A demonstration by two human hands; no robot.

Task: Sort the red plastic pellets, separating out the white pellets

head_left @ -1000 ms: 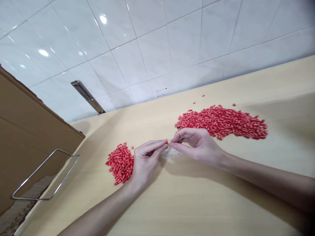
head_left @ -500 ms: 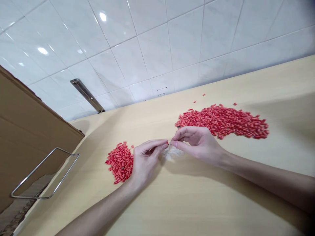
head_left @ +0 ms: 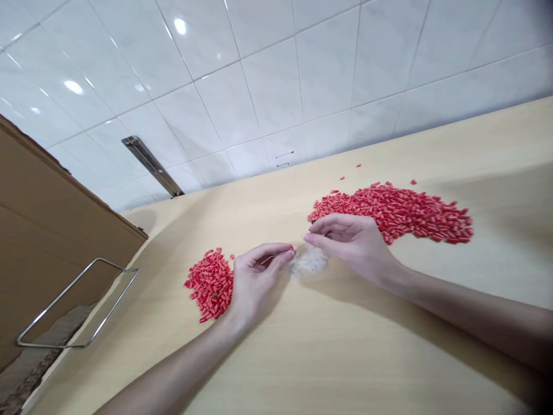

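My left hand [head_left: 261, 274] pinches a small red tube-like piece [head_left: 292, 248] between thumb and fingertips. My right hand [head_left: 356, 245] is raised just to its right, with thumb and index finger pressed together; whatever they hold is too small to make out. Under and between the hands lies a small heap of whitish, translucent bits [head_left: 310, 260]. Beside my left hand is a smaller pile of short red tubes [head_left: 211, 285]. Behind my right hand spreads a larger pile of the same red pieces [head_left: 410, 212], partly hidden by the fingers.
On the left stands a brown cardboard box [head_left: 56, 242], with a bent metal wire frame [head_left: 78, 305] by it. A metal bar [head_left: 153, 167] leans at the tiled wall [head_left: 276, 80] behind the pale tabletop [head_left: 328, 357]. A few stray red pieces lie beyond the large pile.
My right hand has moved up and slightly right, away from my left fingertips, uncovering more of the whitish heap. My left hand has stayed nearly in place with its red piece.
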